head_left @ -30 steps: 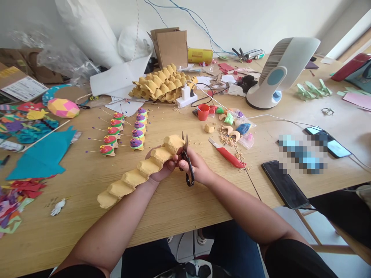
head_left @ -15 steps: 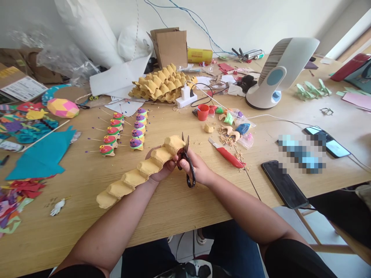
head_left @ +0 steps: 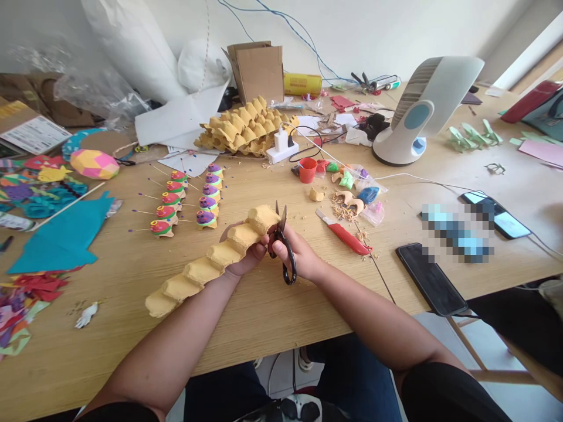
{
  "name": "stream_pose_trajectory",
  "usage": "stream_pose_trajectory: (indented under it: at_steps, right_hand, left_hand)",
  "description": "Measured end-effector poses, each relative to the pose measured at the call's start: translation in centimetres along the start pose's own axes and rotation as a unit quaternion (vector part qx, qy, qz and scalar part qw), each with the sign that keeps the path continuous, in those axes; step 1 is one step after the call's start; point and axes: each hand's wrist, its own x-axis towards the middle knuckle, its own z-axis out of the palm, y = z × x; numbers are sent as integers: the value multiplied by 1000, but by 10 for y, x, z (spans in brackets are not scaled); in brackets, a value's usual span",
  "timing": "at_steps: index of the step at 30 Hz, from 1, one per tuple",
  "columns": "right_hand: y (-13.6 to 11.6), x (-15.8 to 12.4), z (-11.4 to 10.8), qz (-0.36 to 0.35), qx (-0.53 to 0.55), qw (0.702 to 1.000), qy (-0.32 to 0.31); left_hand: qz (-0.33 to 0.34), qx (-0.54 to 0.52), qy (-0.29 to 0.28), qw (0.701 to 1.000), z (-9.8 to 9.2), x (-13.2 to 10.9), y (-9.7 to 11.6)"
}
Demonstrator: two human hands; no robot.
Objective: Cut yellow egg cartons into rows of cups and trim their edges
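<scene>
A yellow egg-carton strip (head_left: 215, 256) with several bumps slants up to the right above the table. My left hand (head_left: 247, 261) holds it from beneath, near its upper right end; part of the palm is hidden by the strip. My right hand (head_left: 295, 252) is closed on black-handled scissors (head_left: 288, 252), whose parted blades point up beside the strip's right end. The fingertips of both hands are close together at the strip's edge.
Two rows of painted carton figures (head_left: 206, 218) stand behind the strip. A red-handled knife (head_left: 349, 238), red cup (head_left: 307, 170), phone (head_left: 431, 278), fan (head_left: 409, 126) and stacked yellow cartons (head_left: 246, 129) are on the table (head_left: 123, 328).
</scene>
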Motion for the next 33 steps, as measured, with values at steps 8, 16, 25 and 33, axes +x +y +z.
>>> stream_pose_trajectory:
  at_steps: [8, 16, 25, 33]
  right_hand:
    - [0, 0, 1, -8, 2, 1000, -1]
    - [2, 0, 1, -12, -6, 1000, 0]
    - [3, 0, 1, -4, 11, 1000, -5]
    - [6, 1, 4, 18, 7, 1000, 3]
  left_hand:
    - [-19, 2, 7, 1000, -1, 5, 0]
    - [-20, 6, 10, 1000, -8, 6, 1]
    - [-21, 7, -3, 1000, -5, 4, 1]
    - [-4, -1, 4, 1000, 9, -6, -1]
